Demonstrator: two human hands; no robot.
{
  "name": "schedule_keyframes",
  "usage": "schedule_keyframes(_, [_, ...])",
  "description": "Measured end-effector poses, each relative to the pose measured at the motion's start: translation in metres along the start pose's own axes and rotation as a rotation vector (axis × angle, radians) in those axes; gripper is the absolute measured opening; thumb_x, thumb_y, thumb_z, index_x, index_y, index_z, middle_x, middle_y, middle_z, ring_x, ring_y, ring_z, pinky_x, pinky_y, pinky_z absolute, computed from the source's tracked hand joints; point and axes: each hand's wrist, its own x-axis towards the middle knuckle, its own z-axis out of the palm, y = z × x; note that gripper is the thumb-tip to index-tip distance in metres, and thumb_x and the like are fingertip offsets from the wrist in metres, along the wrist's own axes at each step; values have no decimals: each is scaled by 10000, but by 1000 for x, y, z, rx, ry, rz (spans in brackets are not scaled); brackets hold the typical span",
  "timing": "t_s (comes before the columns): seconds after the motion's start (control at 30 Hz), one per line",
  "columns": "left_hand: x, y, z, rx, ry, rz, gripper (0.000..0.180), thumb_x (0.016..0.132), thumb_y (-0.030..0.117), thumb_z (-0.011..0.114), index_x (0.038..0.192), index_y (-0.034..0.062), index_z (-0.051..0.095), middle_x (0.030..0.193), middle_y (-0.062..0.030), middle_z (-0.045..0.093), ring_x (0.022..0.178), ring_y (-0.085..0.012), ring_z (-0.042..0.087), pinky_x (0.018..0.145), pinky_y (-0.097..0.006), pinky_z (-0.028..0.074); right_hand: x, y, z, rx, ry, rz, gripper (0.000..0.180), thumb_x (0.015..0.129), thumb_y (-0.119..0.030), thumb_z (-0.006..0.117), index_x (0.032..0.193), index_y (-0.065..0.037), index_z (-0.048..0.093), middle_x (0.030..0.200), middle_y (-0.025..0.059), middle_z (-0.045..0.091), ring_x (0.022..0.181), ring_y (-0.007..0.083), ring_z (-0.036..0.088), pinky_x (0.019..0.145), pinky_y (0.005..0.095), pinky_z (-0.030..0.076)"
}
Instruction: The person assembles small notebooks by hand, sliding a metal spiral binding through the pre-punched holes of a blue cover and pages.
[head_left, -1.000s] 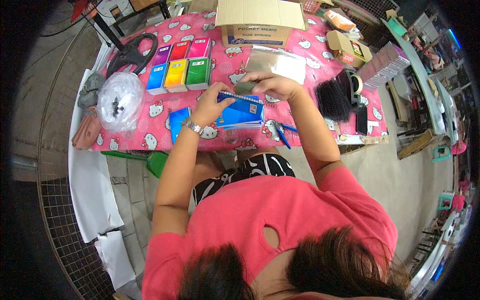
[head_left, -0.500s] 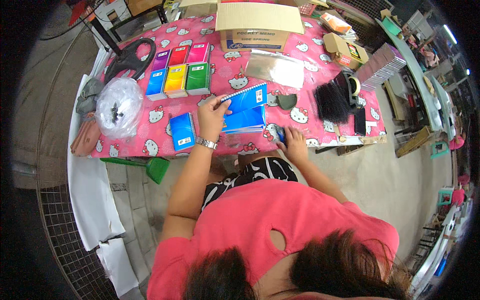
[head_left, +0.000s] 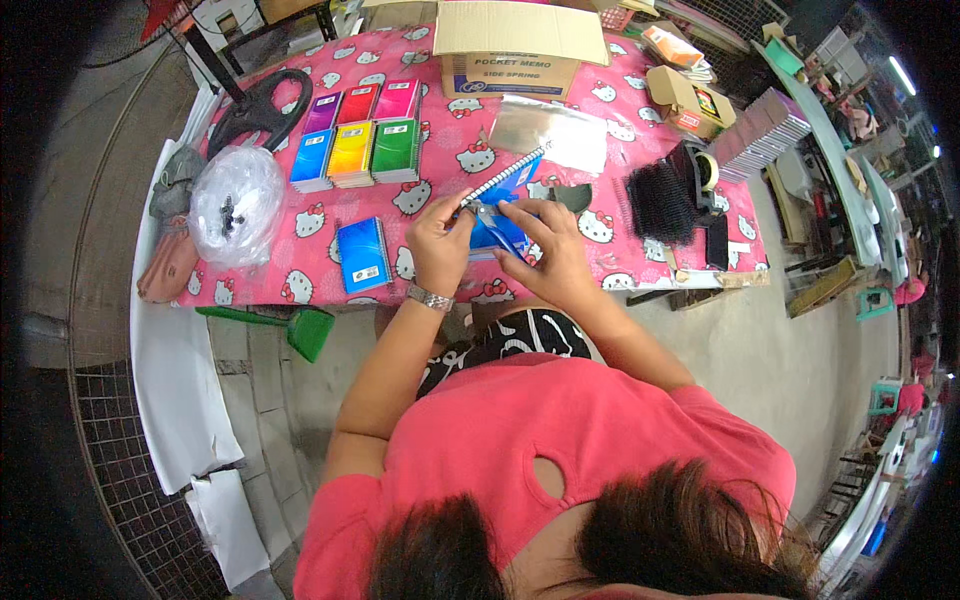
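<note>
1. Small blue notebook with a white wire spiral binding (head_left: 497,205): glossy blue cover, spiral running along its far edge from lower left to upper right, tilted up off the pink cartoon-cat tablecloth (head_left: 440,175).
2. Sits at the near middle of the table, between both hands, just this side of a silvery foil sheet (head_left: 550,135).
3. Left hand (head_left: 440,240): fingers curled around the notebook's left end, thumb and forefinger pinching near the spiral's lower end; a metal bracelet at the wrist.
4. Right hand (head_left: 550,250): fingers closed on blue-handled pliers (head_left: 495,225), whose tip meets the notebook close to the spiral, just beside the left thumb.
5. Notebook's right part lies partly under the right fingers; only the cover's middle and the spiral show.
6. To the left, flat on the cloth: a second blue notebook (head_left: 363,254), apart from the hands.
7. Farther left and far: six stacks of notebooks in two rows (head_left: 358,135), purple, red and pink behind, blue, yellow and green in front.
8. At the left edge: a clear plastic bag with dark small parts (head_left: 235,205).
9. Far middle: a brown cardboard box (head_left: 515,45).
10. To the right: a black bristly bundle of coils (head_left: 660,200), near a tape dispenser (head_left: 700,170).
</note>
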Motion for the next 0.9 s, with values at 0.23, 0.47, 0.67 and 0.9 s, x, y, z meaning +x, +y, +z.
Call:
schedule_keyframes(0.23, [1,26,-14,73,-1,29,235,807,-28,651,1033,4,704,880,-111,701,729,-134,652,637,-254,503,5,-14,-1,68,41,-42,524,733,-187,714,1231,-72,598,1095,114,595,984,300,547,856,428,420])
schedule_keyframes(0.47, [0,26,-33,221,72,327,252,816,-26,654,1062,7,692,934,-115,697,767,-145,665,651,-273,531,13,-23,-12,1583,-426,913,323,938,-177,566,1219,-19,584,1032,109,633,714,157,622,663,240,487])
schedule_keyframes(0.67, [-6,-21,-93,-285,570,-393,224,873,20,648,1092,-2,603,966,-108,643,736,-180,654,535,-265,553,-9,18,-6,820,-166,726,357,914,-163,587,1257,-67,571,1034,49,613,933,151,579,839,294,468])
schedule_keyframes(0.9, [-45,-112,-142,10,686,-727,220,829,1,659,1023,-2,556,891,-85,614,722,-156,602,538,-279,526,-117,133,41,-233,-223,605,529,733,-286,730,1195,-70,589,1058,171,606,978,331,579,882,444,460])
